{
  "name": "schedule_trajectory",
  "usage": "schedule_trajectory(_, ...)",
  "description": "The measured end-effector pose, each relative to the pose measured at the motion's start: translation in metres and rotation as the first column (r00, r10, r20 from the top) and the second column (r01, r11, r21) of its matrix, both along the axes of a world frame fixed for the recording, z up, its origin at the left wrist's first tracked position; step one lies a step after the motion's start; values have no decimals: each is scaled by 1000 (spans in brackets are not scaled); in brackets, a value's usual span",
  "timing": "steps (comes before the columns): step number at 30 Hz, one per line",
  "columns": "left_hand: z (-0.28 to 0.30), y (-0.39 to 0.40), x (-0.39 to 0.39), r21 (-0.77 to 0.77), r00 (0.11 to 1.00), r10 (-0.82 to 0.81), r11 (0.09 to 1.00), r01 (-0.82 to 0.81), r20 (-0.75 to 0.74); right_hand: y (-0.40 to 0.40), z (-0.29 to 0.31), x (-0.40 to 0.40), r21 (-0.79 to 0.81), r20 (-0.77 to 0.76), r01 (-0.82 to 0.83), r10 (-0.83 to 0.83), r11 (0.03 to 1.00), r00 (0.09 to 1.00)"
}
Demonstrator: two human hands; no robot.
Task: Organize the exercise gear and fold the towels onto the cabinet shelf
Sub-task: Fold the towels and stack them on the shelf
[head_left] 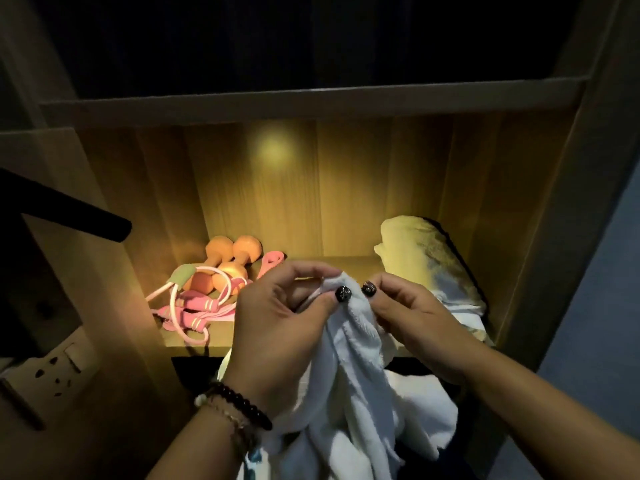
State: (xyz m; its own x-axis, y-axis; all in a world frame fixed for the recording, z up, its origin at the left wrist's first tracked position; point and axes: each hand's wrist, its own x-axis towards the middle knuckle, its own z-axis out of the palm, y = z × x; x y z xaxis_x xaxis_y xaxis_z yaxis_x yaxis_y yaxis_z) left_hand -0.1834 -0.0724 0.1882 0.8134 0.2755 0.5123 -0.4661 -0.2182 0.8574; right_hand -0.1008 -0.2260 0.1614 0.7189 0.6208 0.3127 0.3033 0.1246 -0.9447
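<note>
Your left hand [277, 317] and right hand [412, 313] pinch one bunched corner of the white terry towel [349, 368]; its lower folds are cut off. It hangs before the wooden cabinet shelf [332, 265]; two orange dumbbells [221, 261] sit at the shelf's left edge.

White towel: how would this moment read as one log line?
white towel | pinched at top by left hand and right hand | hanging unfolded | before shelf

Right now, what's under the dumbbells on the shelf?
The dumbbells lie partly on pink bands and a looped rope on the shelf. What lies directly beneath them is hidden.
</note>
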Motion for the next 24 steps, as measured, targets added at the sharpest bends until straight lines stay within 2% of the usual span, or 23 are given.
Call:
schedule_trajectory(3,50,6,23,23,997,-33,999,32,68,0,42,16,12,86,24,-25,1000,996)
schedule_trajectory(8,154,9,53,96,971,-13,995,-10,237,7,126,42,-26,169,-4,9,1000,986)
schedule_trajectory(10,190,11,58,75,966,-21,997,2,259,10,158,46,-41,204,5,4,999,979)
schedule_trajectory(12,221,15,59,16,963,-21,1000,17,268,14,188,49,1,244,70,-68,998,967)
schedule_trajectory(14,249,20,59,-49,960,-9,999,24,280,20,220,48,82,337,216,-231,973,913)
schedule_trajectory(16,274,23,59,-89,953,19,996,8,303,27,256,48,193,421,382,-428,904,800)
schedule_trajectory(19,313,24,59,-139,937,69,990,-22,342,31,321,39,352,544,585,-668,731,508)
schedule_trajectory(21,337,20,57,-166,932,65,986,-5,356,29,360,28,454,590,633,-744,627,315)
schedule_trajectory(24,365,9,50,-118,916,10,992,41,401,27,396,12,533,613,643,-775,551,156)
